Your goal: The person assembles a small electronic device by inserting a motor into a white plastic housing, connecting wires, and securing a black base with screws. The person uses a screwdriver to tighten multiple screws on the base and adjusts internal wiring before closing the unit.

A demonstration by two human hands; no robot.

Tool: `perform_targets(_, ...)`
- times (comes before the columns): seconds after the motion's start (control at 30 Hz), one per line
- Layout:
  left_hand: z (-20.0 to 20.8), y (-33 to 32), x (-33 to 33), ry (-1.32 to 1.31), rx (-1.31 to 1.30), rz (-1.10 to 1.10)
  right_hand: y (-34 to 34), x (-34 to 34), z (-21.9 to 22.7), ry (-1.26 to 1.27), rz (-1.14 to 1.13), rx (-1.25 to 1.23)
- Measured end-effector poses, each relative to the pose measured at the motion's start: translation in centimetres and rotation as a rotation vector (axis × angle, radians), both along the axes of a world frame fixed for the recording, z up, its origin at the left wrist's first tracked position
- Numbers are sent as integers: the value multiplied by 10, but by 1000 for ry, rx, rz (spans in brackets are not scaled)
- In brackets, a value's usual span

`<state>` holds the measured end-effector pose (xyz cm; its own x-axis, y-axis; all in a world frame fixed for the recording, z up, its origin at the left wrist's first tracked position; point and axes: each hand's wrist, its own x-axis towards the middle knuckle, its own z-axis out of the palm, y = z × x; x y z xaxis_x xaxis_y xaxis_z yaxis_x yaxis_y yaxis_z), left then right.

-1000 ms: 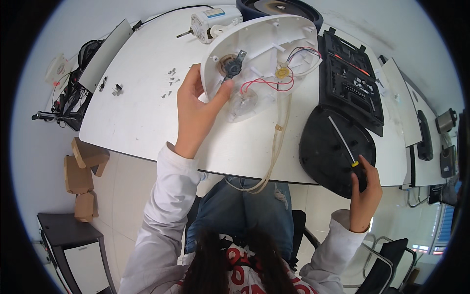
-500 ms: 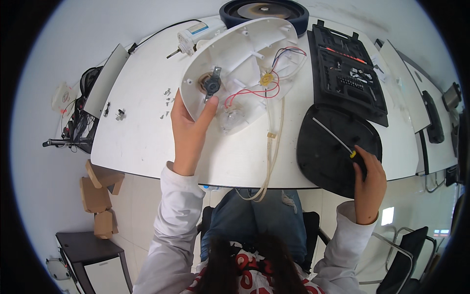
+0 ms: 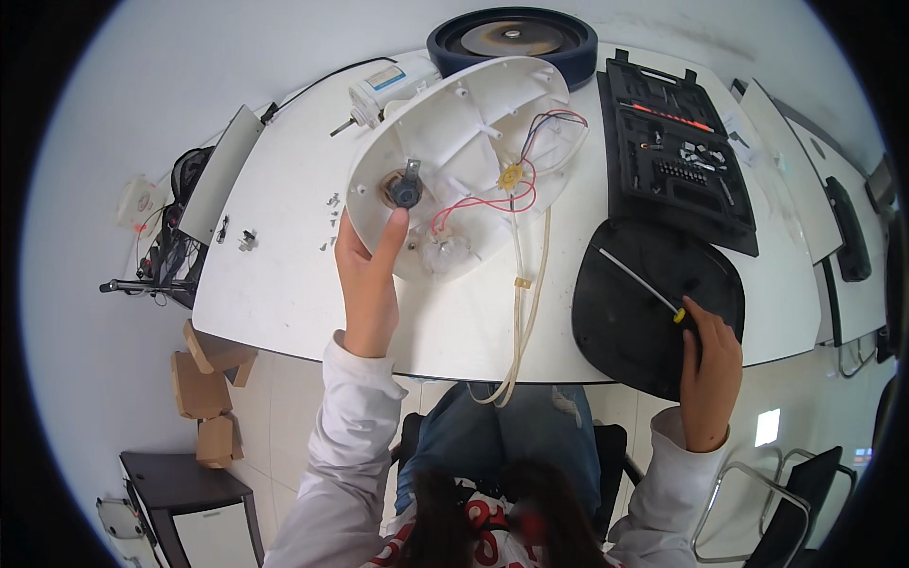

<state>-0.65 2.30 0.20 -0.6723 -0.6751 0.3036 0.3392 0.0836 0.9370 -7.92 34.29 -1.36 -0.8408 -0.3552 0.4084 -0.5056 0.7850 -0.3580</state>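
Observation:
My left hand grips the near left edge of a white plastic housing, fingers beneath it. Its thumb presses the lower edge of a dark round component with a grey metal tab, set over a hole in the housing. Inside lie red wires, a yellow round part and a translucent part. A pale cable runs down over the table edge. My right hand is closed round a screwdriver, its handle mostly hidden; the shaft points up-left over a black rounded panel.
An open black tool case stands at the right. Behind the housing are a white motor and a dark blue round base. Several small screws lie left of the housing, with small metal parts farther left.
The whole view has shifted, so the table sits lower. My left thumb has moved against the dark component, whose lower tab no longer shows. My right hand still holds the screwdriver.

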Motion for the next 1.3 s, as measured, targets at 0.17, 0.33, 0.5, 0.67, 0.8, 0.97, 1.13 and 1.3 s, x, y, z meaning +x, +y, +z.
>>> perform_targets(0.17,5,-1,10,107,169,-178,-1,0,-2,60,3,11)
perform_targets(0.33,4,-24,13,154,370,-368,-2,0,-2,79,9,24)
perform_targets(0.5,16,-54,1,-28,200,-395,-4,3,-5,64,23,13)
perform_targets(0.67,33,-72,-6,-337,107,-425,-3,4,-9,70,42,2)
perform_targets(0.8,45,-74,-6,-445,89,-443,-4,4,-9,44,42,-2)
perform_targets(0.97,51,-75,-15,-492,88,-485,-6,7,-7,71,28,7)
perform_targets(1.13,52,-82,-22,-519,137,-568,-6,6,-10,106,26,21)
perform_targets(1.3,37,-80,-33,-498,204,-444,-6,6,-12,120,45,7)
